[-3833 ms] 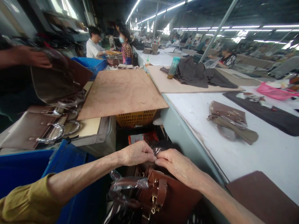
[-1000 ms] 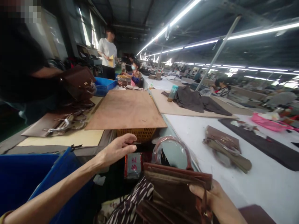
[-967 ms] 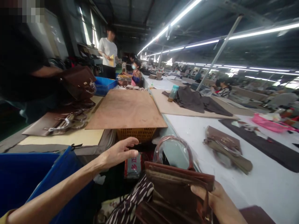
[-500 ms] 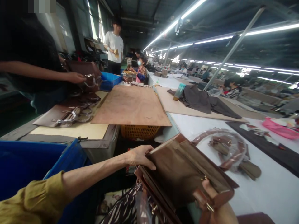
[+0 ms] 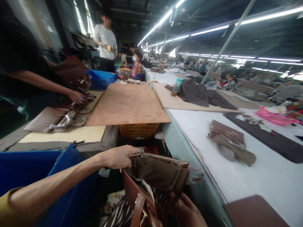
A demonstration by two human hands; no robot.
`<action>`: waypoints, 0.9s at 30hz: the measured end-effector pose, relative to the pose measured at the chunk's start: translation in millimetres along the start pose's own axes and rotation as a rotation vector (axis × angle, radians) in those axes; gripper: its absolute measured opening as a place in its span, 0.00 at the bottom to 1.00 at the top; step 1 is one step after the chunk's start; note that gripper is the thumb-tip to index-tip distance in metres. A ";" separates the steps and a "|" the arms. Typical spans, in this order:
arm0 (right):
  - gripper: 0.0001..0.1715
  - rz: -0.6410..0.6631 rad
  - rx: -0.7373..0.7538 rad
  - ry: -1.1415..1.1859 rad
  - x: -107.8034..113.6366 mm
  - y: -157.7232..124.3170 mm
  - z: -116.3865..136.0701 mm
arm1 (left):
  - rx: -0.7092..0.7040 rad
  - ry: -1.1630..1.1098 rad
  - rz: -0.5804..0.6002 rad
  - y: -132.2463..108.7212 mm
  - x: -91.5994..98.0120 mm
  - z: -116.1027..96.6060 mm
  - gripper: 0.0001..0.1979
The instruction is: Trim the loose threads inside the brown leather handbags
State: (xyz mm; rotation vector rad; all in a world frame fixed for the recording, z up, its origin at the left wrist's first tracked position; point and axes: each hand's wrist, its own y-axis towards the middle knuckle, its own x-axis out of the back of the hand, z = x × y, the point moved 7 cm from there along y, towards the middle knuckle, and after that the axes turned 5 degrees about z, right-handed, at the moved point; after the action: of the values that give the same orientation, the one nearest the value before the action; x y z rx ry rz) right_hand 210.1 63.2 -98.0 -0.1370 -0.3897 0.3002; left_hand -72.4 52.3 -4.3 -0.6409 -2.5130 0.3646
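A brown leather handbag point(image 5: 153, 179) is held open at the bottom centre, its dark lining showing. My left hand point(image 5: 119, 156) grips the near rim of the bag's mouth with fingers curled over it. My right hand point(image 5: 189, 214) is low at the bottom edge under the bag, supporting its body; its fingers are mostly hidden by the bag. A plastic-wrapped handle point(image 5: 196, 175) sticks out at the bag's right side.
A blue bin point(image 5: 35, 170) is at my left. A plywood board point(image 5: 127, 104) lies on an orange basket point(image 5: 138, 130). Another bag point(image 5: 229, 142) lies on the white table point(image 5: 260, 176). A co-worker's hand point(image 5: 75, 95) reaches bags with handles point(image 5: 61, 118) at left.
The bag came down from over the table edge to my lap and now stands with its mouth open. My left hand shifted onto its rim. The co-worker's hand moved down to the stacked bags.
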 end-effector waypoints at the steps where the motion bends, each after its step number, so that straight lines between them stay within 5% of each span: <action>1: 0.30 -0.090 -0.065 0.037 15.2 -5.3 -3.5 | -0.012 0.072 -0.031 -0.3 1.2 -2.4 0.17; 3: 0.35 -0.301 -0.153 0.004 51.5 -16.9 3.8 | -0.055 0.176 -0.076 1.8 0.9 -8.1 0.18; 5: 0.35 -0.371 -0.068 -0.228 73.2 -21.4 37.2 | -0.095 0.230 -0.063 6.4 -2.6 -14.2 0.19; 9: 0.35 -0.041 0.242 -0.677 38.3 -13.0 102.2 | -0.161 0.257 0.021 15.5 -7.9 -26.8 0.20; 12: 0.29 0.208 0.173 -0.788 6.2 -9.8 103.0 | -0.159 0.275 0.020 19.1 -4.9 -27.0 0.19; 15: 0.11 0.270 0.092 -0.767 5.8 -6.7 94.5 | -0.149 0.333 0.014 20.4 -3.3 -21.0 0.17; 22: 0.16 0.427 -0.025 -0.492 29.7 26.8 89.5 | -0.214 0.333 0.140 29.7 -7.3 -18.0 0.15; 27: 0.14 0.390 -0.004 -0.557 31.3 41.7 103.9 | -0.279 0.200 0.166 43.2 1.4 -19.7 0.15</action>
State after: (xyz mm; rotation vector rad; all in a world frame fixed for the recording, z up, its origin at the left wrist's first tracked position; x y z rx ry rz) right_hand 185.9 120.1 0.4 -0.1312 -0.9194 0.7279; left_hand -46.8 92.3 -3.4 -0.9482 -2.3435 0.0038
